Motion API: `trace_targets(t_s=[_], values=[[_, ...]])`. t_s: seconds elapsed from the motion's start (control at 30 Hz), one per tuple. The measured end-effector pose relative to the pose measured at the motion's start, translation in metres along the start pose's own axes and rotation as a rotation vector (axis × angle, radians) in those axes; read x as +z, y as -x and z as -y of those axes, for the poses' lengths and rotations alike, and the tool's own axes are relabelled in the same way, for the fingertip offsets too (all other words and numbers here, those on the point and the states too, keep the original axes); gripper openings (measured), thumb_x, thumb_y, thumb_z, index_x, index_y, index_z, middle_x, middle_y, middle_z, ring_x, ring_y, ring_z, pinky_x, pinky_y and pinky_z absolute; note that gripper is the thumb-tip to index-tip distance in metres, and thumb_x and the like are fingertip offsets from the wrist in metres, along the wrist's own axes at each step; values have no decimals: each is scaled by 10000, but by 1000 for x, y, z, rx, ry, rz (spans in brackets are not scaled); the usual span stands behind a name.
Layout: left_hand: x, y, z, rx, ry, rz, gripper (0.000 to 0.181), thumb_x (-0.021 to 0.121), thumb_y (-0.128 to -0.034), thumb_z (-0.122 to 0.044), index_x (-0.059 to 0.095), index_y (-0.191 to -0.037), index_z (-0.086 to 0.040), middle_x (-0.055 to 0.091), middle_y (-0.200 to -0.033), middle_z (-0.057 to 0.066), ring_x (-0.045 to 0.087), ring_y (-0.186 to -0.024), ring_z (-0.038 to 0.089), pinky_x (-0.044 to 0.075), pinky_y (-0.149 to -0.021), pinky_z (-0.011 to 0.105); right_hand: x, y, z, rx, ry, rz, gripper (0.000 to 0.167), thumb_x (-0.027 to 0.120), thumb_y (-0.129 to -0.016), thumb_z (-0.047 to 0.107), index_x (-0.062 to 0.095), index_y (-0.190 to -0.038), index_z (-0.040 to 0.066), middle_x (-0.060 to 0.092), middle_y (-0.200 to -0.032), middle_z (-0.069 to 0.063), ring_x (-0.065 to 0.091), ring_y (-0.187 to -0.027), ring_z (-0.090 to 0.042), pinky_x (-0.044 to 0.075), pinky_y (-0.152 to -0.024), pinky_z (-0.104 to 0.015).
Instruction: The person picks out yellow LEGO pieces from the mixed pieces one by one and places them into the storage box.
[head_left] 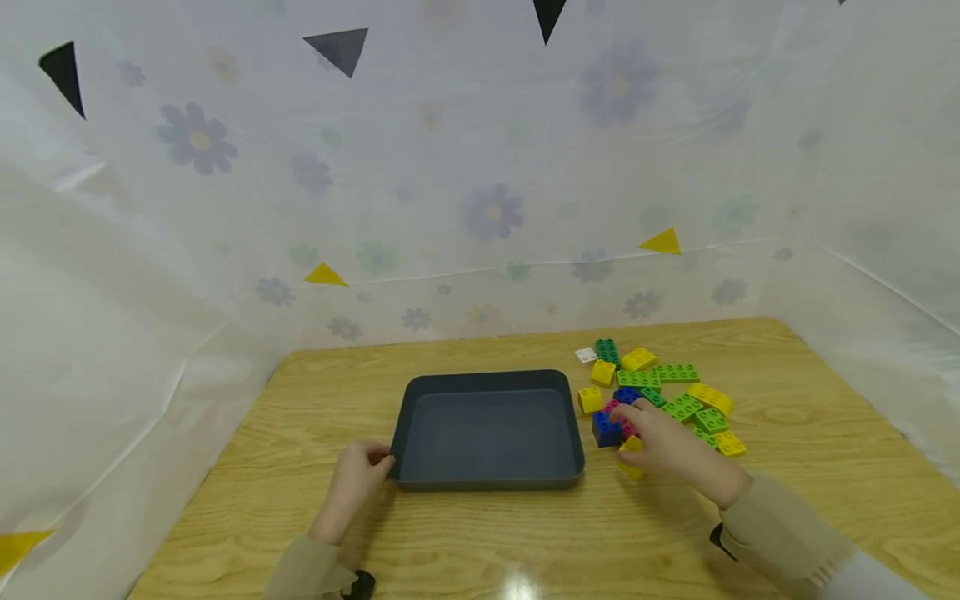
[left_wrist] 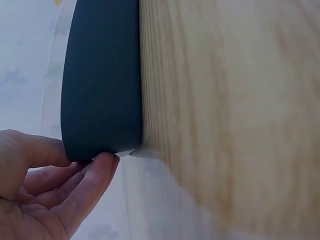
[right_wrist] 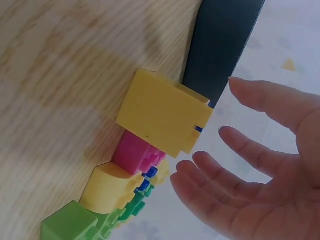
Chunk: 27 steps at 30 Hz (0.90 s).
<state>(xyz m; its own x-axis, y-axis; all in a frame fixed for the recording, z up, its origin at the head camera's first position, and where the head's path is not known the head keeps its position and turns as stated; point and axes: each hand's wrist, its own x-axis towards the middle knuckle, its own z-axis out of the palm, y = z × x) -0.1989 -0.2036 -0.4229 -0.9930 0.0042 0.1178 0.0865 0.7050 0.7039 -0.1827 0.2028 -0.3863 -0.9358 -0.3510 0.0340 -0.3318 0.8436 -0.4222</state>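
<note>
My left hand (head_left: 351,490) holds the front left corner of a dark grey tray (head_left: 487,484). In the left wrist view the thumb of that hand (left_wrist: 47,192) lies at the rim and the fingers bend against the side of the tray (left_wrist: 102,80). Over the near part of a brick pile hovers my right hand (head_left: 671,448), fingers spread, by a yellow brick (head_left: 631,469) and a blue brick (head_left: 606,430). The right wrist view has this hand (right_wrist: 262,165) apart from the yellow brick (right_wrist: 162,112), with a pink brick (right_wrist: 134,152) beside that brick.
Green bricks (head_left: 677,372), yellow bricks (head_left: 711,398) and a white piece (head_left: 587,356) lie on the right of the wooden table (head_left: 300,417). A flowered white cloth (head_left: 450,275) hangs behind the table and at both sides.
</note>
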Motion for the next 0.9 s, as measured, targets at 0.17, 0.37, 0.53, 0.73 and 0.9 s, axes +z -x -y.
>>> trace_targets(t_s=[0.17,0.37,0.53,0.73,0.9], values=[[0,0,0,-18,26,5,171,591,-808,50,655,-930,152,673,-834,236,649,-705,228,548,-594,291,3,0,-3,36,8,34,335,748,-744,98,594,-1033,30,560,-970,-134,564,-810,-213,512,-686,-369],[0,0,-2,-35,42,20,181,585,-821,46,649,-948,158,672,-845,242,654,-713,232,553,-598,293,8,0,-4,50,-4,53,288,743,-732,55,597,-979,25,568,-973,-136,560,-845,-216,514,-726,-396],[-2,1,-3,-41,38,28,185,584,-829,41,649,-960,153,672,-852,240,654,-710,231,551,-598,297,11,-1,-6,31,17,42,244,742,-724,35,600,-922,18,561,-905,-94,545,-803,-189,508,-700,-366],[-2,1,-3,-49,43,33,189,584,-838,32,648,-971,150,672,-867,241,657,-725,239,554,-608,304,12,-2,-8,15,27,30,213,740,-715,10,585,-859,29,534,-845,-62,514,-761,-165,478,-659,-326],[-1,2,-3,-55,61,39,192,580,-843,36,643,-980,155,670,-873,245,660,-731,250,559,-607,303,12,-3,-8,31,26,40,211,742,-715,9,585,-853,35,532,-843,-60,501,-750,-159,473,-653,-320]])
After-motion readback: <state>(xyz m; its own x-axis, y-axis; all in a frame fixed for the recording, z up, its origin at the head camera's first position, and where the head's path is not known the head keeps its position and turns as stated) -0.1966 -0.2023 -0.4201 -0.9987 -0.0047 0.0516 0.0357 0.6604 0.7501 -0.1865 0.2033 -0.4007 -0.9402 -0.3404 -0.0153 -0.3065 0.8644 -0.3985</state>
